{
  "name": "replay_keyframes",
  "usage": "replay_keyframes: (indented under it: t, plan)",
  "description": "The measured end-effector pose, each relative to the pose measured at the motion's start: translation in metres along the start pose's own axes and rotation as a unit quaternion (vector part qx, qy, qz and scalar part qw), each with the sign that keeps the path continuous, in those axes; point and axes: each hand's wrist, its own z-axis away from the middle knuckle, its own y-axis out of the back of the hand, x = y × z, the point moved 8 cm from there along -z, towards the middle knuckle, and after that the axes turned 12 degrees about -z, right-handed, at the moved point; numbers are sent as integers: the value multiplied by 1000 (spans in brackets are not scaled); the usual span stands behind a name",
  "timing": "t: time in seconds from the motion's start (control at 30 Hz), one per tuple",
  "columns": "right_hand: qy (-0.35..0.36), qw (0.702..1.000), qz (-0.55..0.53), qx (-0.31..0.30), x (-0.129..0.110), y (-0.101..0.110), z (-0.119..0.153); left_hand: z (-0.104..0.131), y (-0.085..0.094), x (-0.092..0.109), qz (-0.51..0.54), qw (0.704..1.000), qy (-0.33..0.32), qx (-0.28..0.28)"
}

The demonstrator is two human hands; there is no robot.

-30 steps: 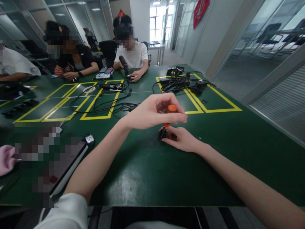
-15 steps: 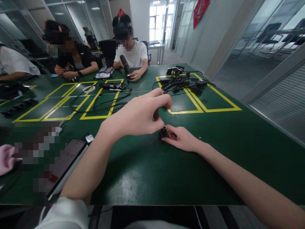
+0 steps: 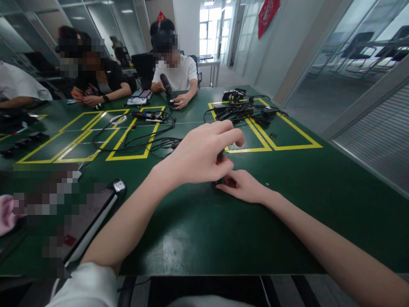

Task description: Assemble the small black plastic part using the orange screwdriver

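Observation:
Curled fingers of my left hand [image 3: 204, 155] grip a dark object with a red-orange mark [image 3: 220, 157]. Most of that object is hidden behind the hand, so its kind does not show. Just below, my right hand [image 3: 243, 185] rests on the green table [image 3: 198, 221], pinching a small black part [image 3: 217, 184] that stands on the tabletop. My left hand is directly above this part and covers its top. Whether the dark object touches the part cannot be seen.
Tangled black cables and adapters [image 3: 243, 108] lie beyond my hands, inside yellow tape outlines. A phone [image 3: 92, 217] lies at left. Farther left-back, a black cable [image 3: 128, 145] loops across the table. Across it a person [image 3: 175, 70] holds a black power screwdriver [image 3: 166, 84].
My left hand has shifted right with the dark object and now stands over the small black part, hiding its top. My right hand has stayed almost still.

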Motion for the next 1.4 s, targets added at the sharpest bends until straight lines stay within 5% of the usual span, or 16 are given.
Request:
replay_keyframes:
  t: [1.4]
  plan:
    - [-7,1000,7,2,1,-1,0,1,-2,2,8,1000,-15,-1]
